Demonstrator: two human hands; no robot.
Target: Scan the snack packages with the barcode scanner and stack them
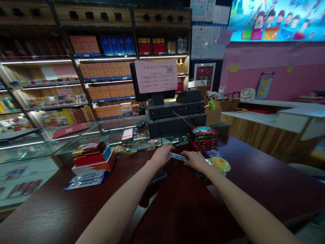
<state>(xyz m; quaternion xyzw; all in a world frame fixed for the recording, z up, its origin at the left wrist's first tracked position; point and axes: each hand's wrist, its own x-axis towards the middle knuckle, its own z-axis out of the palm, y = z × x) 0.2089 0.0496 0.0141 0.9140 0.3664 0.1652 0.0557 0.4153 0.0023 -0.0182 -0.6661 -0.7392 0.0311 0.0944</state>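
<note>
Between my two hands, a thin blue-and-white packet (178,156) is held by its ends above the dark red counter. My left hand (163,155) pinches its left end, and my right hand (195,160) grips its right end. Just behind my right hand stands a stack of red packets (203,138), with blue packets (213,154) and a round green-and-yellow package (218,164) beside it. A dark object, partly hidden by my left forearm, lies on the counter (243,169). To the left, two blue-and-white packets (86,180) lie in front of a pile of red and orange boxes (93,157).
A register (177,115) with a paper sign (156,76) stands behind my hands on a glass case (76,137). Shelves of boxes (109,71) line the back wall. A cardboard box (213,116) is right of the register, and a white counter (269,118) stands farther right.
</note>
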